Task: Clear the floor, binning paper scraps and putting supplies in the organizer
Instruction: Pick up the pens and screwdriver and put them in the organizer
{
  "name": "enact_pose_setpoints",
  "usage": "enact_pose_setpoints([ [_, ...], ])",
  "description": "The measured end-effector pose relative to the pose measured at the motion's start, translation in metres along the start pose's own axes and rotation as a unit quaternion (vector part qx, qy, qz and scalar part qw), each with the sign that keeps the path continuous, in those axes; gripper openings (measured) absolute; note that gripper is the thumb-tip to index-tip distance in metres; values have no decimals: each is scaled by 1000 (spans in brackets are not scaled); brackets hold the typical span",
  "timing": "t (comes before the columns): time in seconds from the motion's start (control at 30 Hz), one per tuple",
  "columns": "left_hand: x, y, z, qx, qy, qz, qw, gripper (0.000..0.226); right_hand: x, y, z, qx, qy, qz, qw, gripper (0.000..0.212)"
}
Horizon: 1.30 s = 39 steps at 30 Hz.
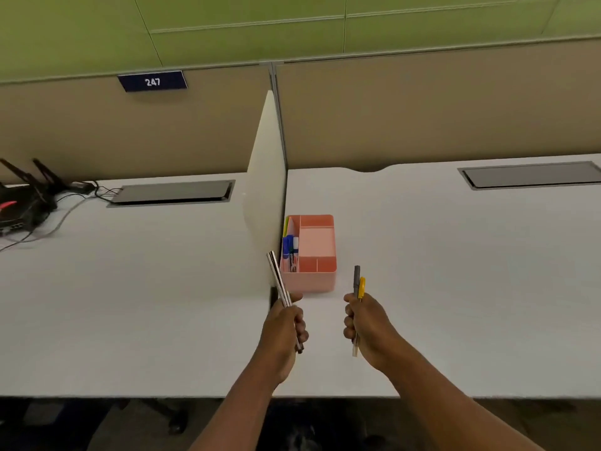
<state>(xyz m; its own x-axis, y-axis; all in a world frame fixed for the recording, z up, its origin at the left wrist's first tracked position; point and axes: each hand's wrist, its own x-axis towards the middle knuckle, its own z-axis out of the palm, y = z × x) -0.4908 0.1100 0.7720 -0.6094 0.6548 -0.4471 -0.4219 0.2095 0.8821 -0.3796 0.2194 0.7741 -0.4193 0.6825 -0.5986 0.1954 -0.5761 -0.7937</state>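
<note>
**Both hands loaded, organizer just ahead**

I see my left hand clamping silver pens and my right hand clamping a grey and yellow pen, both held upright just short of the pink organizer on the surface, likely ready for dropping in.

Left hand and right hand — both fisted, raised side by side

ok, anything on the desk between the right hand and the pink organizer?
No. In the head view, only bare white desk separates the right hand, which grips pens, from the pink organizer.
</note>
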Motion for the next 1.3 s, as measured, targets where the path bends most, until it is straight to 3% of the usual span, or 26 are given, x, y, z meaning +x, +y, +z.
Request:
enact_pose_setpoints([
  [0.3,124,40,46,152,56,147,976,24,112,-76,15,45,-64,-65,995,22],
  [0.47,158,21,58,249,87,199,944,28,153,-68,32,-151,-48,-221,962,26],
  [0.57,166,-1,57,316,134,215,914,30,167,-46,30,-244,-64,-252,934,40],
  [0.7,168,-21,56,348,186,210,895,42,179,-22,24,-252,-82,-259,929,37],
  [0.8,169,-20,61,276,230,192,913,29,184,-14,25,-277,-63,-268,921,46],
  [0.9,172,-6,70,238,237,233,913,30,187,-11,23,-284,-45,-286,914,45],
  [1.07,180,-15,68,289,231,221,902,37,191,-5,19,-340,-44,-335,878,44],
  [1.3,181,-34,59,389,284,180,858,52,200,4,14,-384,-25,-323,864,44],
])
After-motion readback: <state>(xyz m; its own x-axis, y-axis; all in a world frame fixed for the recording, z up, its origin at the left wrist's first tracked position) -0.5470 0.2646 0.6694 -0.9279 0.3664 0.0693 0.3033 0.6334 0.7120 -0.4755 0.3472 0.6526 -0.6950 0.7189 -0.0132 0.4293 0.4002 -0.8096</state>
